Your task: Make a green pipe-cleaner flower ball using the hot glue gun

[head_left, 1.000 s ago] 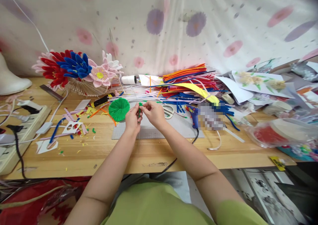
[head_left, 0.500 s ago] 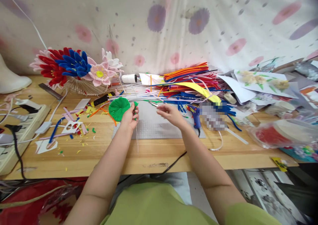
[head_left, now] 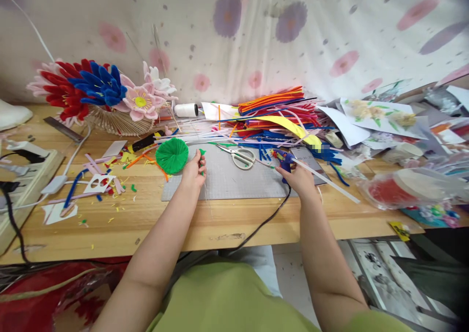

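Note:
My left hand (head_left: 195, 169) is closed around a small green fuzzy piece (head_left: 202, 152), with thin wires hanging below the fingers. Just left of that hand is a round green pleated disc (head_left: 171, 156). My right hand (head_left: 298, 175) grips a purple glue gun (head_left: 285, 162) at the right end of the grey cutting mat (head_left: 234, 188). A white glue stick (head_left: 330, 181) sticks out of its back, and a black cord runs from its handle. Scissors (head_left: 243, 159) with pale handles lie on the mat between my hands.
Behind the mat lie bundles of pipe cleaners (head_left: 271, 99) and a white spool (head_left: 186, 110). Fuzzy flowers (head_left: 102, 85) stand at the left, near scraps and a power strip (head_left: 32, 195). Papers (head_left: 381, 114) and a plastic-wrapped roll (head_left: 399, 188) crowd the right.
My right hand has let go of the scissors, moved right and taken hold of the glue gun. The left hand still holds the green piece. The view has shifted slightly.

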{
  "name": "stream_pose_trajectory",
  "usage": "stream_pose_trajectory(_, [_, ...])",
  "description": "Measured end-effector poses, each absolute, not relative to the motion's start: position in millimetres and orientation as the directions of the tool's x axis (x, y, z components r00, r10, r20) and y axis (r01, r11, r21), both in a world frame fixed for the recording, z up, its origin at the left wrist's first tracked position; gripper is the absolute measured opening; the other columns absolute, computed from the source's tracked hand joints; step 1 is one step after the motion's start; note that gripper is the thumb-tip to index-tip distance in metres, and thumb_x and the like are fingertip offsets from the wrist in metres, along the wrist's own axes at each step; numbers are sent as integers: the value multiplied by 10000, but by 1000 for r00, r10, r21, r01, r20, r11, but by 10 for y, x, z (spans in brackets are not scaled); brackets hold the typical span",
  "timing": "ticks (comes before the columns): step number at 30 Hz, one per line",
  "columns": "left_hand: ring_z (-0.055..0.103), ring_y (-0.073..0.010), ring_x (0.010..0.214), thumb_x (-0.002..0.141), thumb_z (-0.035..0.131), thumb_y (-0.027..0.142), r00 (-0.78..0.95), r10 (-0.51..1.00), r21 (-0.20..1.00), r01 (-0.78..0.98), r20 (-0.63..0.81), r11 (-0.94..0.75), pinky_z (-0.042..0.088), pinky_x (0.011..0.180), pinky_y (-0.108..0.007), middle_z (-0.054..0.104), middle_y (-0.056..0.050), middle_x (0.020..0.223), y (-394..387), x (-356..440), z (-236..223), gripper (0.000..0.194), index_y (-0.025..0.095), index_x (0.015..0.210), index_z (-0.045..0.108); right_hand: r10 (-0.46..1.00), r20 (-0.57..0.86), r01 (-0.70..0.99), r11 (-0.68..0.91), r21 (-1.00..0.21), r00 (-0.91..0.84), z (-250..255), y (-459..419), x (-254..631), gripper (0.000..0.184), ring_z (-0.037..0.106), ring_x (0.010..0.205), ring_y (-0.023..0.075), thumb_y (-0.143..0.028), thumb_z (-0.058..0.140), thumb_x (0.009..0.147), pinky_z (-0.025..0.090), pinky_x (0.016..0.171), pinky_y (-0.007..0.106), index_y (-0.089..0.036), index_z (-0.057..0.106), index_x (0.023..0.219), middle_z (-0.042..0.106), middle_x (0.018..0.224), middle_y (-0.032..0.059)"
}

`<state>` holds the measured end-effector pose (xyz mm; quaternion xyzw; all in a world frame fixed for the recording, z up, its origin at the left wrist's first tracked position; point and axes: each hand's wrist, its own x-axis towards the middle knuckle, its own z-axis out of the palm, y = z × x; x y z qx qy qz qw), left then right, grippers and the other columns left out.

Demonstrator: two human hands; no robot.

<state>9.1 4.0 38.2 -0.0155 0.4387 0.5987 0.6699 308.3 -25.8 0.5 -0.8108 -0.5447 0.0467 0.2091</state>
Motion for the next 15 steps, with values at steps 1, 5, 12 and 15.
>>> stream_pose_trajectory(1, [392, 18, 375, 824, 564, 214, -101, 790, 508, -813, -605, 285, 179, 276, -76, 470, 35, 554, 30, 99, 376, 206, 116, 649, 512, 898, 151, 855, -326, -404, 413, -39, -205, 3055, 544, 573, 917, 281, -598, 554, 672, 427, 764, 362, -124, 589, 936, 618, 928, 151])
stream_pose_trajectory(5, [397, 17, 379, 820, 569, 201, -78, 802, 512, -804, -593, 301, 191, 282, -77, 478, 28, 557, 12, 101, 341, 196, 110, 651, 527, 861, 76, 752, -391, -530, 502, -144, -62, 3011, 457, 590, 934, 318, -496, 530, 723, 439, 799, 410, -102, 644, 927, 647, 903, 176])
stream_pose_trajectory(12, [389, 23, 374, 816, 574, 198, -119, 796, 541, -791, -594, 285, 178, 287, -81, 482, 28, 556, 23, 104, 286, 209, 109, 632, 533, 903, 91, 306, -46, -951, 420, 154, -114, 2842, 469, 534, 541, 127, -566, 550, 694, 427, 494, 252, -143, 634, 879, 616, 688, 52])
stream_pose_trajectory(15, [389, 20, 377, 809, 583, 195, -162, 792, 566, -782, -589, 261, 179, 288, -85, 488, 27, 554, 18, 122, 279, 200, 109, 634, 538, 985, 53, 238, 13, -971, 165, 367, -157, 2536, 433, 431, 452, 74, -572, 595, 669, 346, 422, 205, -148, 621, 749, 521, 537, -9])
